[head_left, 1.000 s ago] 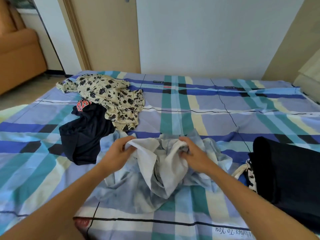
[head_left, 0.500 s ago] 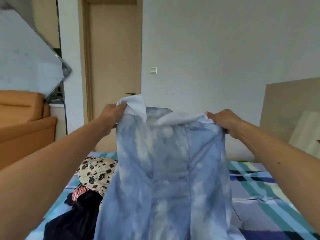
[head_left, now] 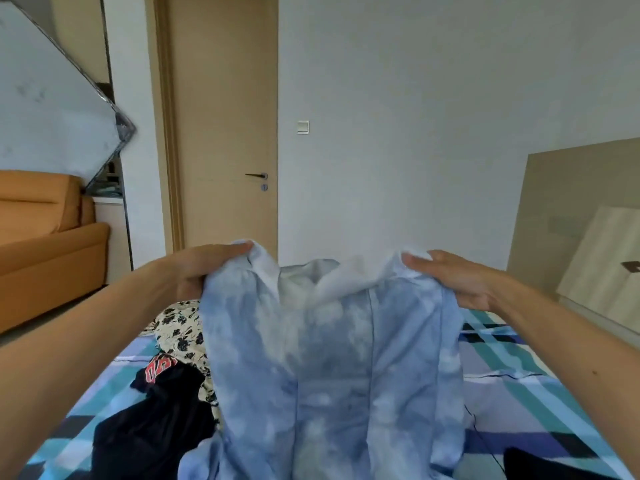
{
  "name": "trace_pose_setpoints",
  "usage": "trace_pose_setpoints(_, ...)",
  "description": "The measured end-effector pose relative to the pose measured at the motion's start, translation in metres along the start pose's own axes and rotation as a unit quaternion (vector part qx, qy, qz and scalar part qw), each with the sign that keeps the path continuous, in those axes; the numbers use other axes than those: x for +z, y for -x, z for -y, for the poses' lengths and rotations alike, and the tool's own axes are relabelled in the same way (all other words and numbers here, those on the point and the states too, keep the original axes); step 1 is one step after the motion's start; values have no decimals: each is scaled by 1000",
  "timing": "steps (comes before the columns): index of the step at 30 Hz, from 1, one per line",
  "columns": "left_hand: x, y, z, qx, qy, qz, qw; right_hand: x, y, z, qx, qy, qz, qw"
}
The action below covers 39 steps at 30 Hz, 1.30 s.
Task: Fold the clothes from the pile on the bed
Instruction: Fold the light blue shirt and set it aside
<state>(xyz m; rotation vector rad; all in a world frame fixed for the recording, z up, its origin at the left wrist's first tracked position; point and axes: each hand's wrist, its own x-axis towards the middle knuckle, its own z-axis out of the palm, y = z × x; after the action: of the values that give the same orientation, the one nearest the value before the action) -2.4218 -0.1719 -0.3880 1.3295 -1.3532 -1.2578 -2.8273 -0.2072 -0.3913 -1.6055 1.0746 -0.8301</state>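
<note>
Above the plaid bed (head_left: 526,386), a blue tie-dye shirt (head_left: 332,368) is held up at centre, its lower part trailing toward six o'clock. One shoulder, at ten o'clock, is pinched by the left hand (head_left: 204,268); the other, at two o'clock, is pinched by the right hand (head_left: 457,280). At eight o'clock, a floral garment (head_left: 180,327) and a black garment (head_left: 152,431) are seen heaped on the bed.

We stretch both bare forearms in from the lower corners of the frame toward its middle. Our left hand (head_left: 207,268) and right hand (head_left: 453,280) sit level and well apart, each gripping an upper corner of the shirt (head_left: 332,358), wrists straight.
</note>
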Motion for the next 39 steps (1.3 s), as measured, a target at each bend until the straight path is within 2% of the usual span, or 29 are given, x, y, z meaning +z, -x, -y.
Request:
trace_pose_setpoints(3,-26,6,25,-3,-70,141,988,-9,10,-18,47,51,152,986)
trace_pose_setpoints(4,-32,5,33,-18,-78,179,981,-9,9,-23,66,67,170,981)
trace_pose_setpoints(6,-32,-6,34,-51,-117,200,972,-9,-2,-20,100,112,160,976)
trace_pose_setpoints(7,-25,-13,20,-59,-154,191,968,-8,-9,-5,111,144,134,974)
trace_pose_setpoints(8,-14,-18,-5,-52,-193,150,968,-7,-18,20,108,179,75,975)
trace_pose_setpoints(10,-1,-34,-79,28,-209,-38,977,-15,-40,90,23,172,-131,976)
trace_pose_setpoints(11,1,-38,-127,101,-189,-143,966,-23,-47,136,-51,149,-241,958)
trace_pose_setpoints(12,4,-42,-169,165,-154,-216,950,-34,-54,174,-118,116,-325,931)
trace_pose_setpoints(14,8,-34,-255,263,-117,-267,920,-52,-52,257,-211,74,-406,886)
trace_pose_setpoints(17,10,-15,-329,330,-98,-274,898,-71,-34,321,-268,50,-441,855)
trace_pose_setpoints(18,9,-11,-338,342,-96,-274,894,-75,-27,328,-285,52,-446,847)
trace_pose_setpoints(20,5,-1,-342,347,-104,-244,900,-80,-14,329,-302,44,-419,855)
trace_pose_setpoints(24,-4,12,-309,325,-118,-130,929,-78,8,295,-238,22,-312,919)
trace_pose_setpoints(28,-14,19,-259,311,-113,-32,943,-68,18,248,-217,-2,-198,956)
trace_pose_setpoints(31,-19,18,-223,295,7,19,955,-66,19,217,-215,-55,-120,968)
trace_pose_setpoints(33,-16,9,-197,271,110,44,955,-63,9,194,-209,-86,-106,968)
trace_pose_setpoints(35,-4,-7,-165,218,134,5,967,-54,-9,165,-180,-108,-134,968)
trace_pose_setpoints(39,15,-31,-119,121,117,-118,979,-42,-38,114,-68,-82,-212,972)
